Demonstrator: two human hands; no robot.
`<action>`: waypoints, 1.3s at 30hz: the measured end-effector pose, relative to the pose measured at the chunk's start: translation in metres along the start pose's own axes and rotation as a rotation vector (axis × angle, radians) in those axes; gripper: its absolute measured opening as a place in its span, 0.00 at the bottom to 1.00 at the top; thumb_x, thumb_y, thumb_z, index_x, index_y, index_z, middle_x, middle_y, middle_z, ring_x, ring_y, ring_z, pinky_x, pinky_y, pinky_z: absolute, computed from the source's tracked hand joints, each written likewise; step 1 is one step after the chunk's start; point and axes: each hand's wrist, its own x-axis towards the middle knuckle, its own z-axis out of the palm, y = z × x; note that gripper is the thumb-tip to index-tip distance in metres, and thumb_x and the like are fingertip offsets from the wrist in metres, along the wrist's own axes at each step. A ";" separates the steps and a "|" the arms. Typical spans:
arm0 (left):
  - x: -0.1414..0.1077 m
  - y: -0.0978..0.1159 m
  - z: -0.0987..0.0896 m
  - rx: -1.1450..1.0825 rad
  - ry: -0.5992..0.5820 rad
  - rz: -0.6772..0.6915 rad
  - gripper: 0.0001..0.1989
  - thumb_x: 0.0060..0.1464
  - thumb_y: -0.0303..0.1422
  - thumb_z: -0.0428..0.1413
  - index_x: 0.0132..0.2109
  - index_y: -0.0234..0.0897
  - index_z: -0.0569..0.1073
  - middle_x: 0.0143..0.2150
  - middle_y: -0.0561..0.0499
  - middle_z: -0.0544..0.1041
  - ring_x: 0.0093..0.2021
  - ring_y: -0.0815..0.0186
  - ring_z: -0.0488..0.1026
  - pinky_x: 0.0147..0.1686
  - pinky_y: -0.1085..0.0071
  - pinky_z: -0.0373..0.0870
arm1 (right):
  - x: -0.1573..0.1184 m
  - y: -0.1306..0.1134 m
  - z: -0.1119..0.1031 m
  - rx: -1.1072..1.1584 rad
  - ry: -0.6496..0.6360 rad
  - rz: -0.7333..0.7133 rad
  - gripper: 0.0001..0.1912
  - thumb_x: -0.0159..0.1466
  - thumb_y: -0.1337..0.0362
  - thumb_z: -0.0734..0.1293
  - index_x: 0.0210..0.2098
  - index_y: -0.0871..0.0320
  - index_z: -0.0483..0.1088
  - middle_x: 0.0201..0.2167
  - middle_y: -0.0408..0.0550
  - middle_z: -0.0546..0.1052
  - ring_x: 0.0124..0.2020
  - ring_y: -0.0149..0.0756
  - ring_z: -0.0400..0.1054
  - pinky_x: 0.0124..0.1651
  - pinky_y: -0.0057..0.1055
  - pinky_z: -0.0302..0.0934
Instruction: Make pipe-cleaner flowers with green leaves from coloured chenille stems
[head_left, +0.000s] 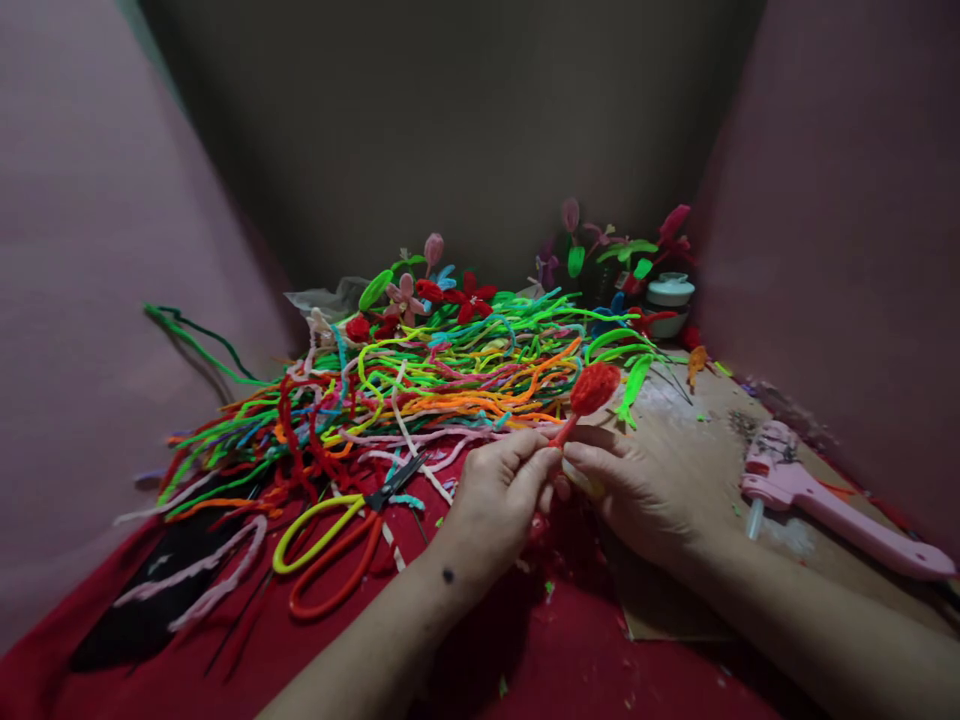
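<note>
A red fuzzy flower bud [595, 388] on a red stem stands tilted up to the right between my hands. My left hand [499, 500] pinches the lower stem between thumb and fingers. Close beside it, my right hand [630, 490] has its thumb and fingers closed at the base of the same stem; the stem's lower end is hidden by the fingers. Behind the hands spreads a large heap of colourful pipe cleaners [450, 375]. A bright green leaf piece [636, 388] lies just right of the bud.
Scissors with yellow and orange handles [337, 565] lie left of my hands. A pink glue gun [840, 510] rests on a brown board [675, 620] at the right. Finished fuzzy flowers [471, 298] and a lidded white jar [670, 292] stand behind. A black flat object [127, 610] lies at left.
</note>
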 end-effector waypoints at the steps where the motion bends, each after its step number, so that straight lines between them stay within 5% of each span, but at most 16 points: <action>1: 0.001 0.000 -0.001 -0.100 -0.042 -0.081 0.14 0.56 0.33 0.50 0.24 0.34 0.67 0.16 0.58 0.62 0.16 0.76 0.55 0.18 0.80 0.52 | 0.000 0.000 0.000 0.000 -0.004 0.001 0.08 0.55 0.64 0.69 0.35 0.57 0.76 0.23 0.42 0.74 0.24 0.29 0.64 0.29 0.27 0.58; 5: 0.003 -0.002 -0.004 -0.472 -0.175 -0.298 0.12 0.55 0.38 0.52 0.29 0.34 0.66 0.15 0.61 0.59 0.12 0.79 0.46 0.12 0.81 0.43 | 0.001 0.000 -0.001 0.005 -0.003 -0.016 0.09 0.56 0.65 0.68 0.37 0.55 0.76 0.24 0.43 0.75 0.24 0.29 0.65 0.29 0.26 0.58; 17: 0.004 -0.021 0.001 -0.968 -0.417 -0.313 0.09 0.57 0.32 0.51 0.31 0.33 0.68 0.13 0.63 0.57 0.09 0.81 0.39 0.07 0.84 0.50 | -0.002 -0.004 0.000 0.029 -0.080 -0.005 0.07 0.57 0.64 0.68 0.35 0.54 0.76 0.24 0.41 0.75 0.28 0.30 0.67 0.41 0.30 0.59; 24: 0.004 -0.016 0.003 -0.697 -0.313 -0.331 0.14 0.55 0.40 0.51 0.30 0.32 0.68 0.12 0.62 0.57 0.08 0.79 0.44 0.07 0.81 0.50 | -0.001 -0.003 0.003 -0.033 -0.016 -0.051 0.06 0.57 0.62 0.67 0.26 0.58 0.73 0.19 0.41 0.72 0.23 0.31 0.64 0.34 0.31 0.59; 27: 0.003 -0.012 0.007 -0.402 -0.129 -0.258 0.16 0.54 0.43 0.52 0.30 0.32 0.69 0.14 0.58 0.63 0.10 0.77 0.53 0.09 0.79 0.49 | 0.000 -0.002 0.006 0.005 -0.027 0.000 0.08 0.57 0.60 0.66 0.29 0.58 0.74 0.16 0.42 0.71 0.19 0.32 0.64 0.29 0.31 0.60; 31: 0.001 -0.014 0.013 -0.156 0.099 -0.074 0.09 0.50 0.37 0.57 0.33 0.34 0.72 0.23 0.57 0.69 0.17 0.77 0.59 0.17 0.80 0.54 | 0.002 -0.002 0.006 0.023 0.075 -0.067 0.03 0.54 0.65 0.70 0.28 0.57 0.75 0.24 0.43 0.75 0.24 0.30 0.66 0.30 0.28 0.60; 36: 0.001 -0.018 0.014 -0.096 0.115 -0.100 0.10 0.53 0.35 0.53 0.28 0.35 0.70 0.18 0.58 0.65 0.16 0.77 0.56 0.16 0.80 0.51 | 0.001 -0.004 0.007 -0.036 0.076 -0.057 0.06 0.55 0.63 0.69 0.26 0.59 0.74 0.20 0.41 0.72 0.20 0.27 0.62 0.26 0.26 0.58; 39: 0.003 -0.015 0.012 -0.275 0.034 -0.193 0.12 0.53 0.37 0.54 0.26 0.34 0.65 0.16 0.60 0.61 0.13 0.79 0.50 0.14 0.81 0.46 | 0.000 -0.005 0.008 -0.061 0.115 -0.085 0.05 0.54 0.64 0.70 0.24 0.59 0.74 0.17 0.38 0.68 0.18 0.24 0.57 0.26 0.25 0.57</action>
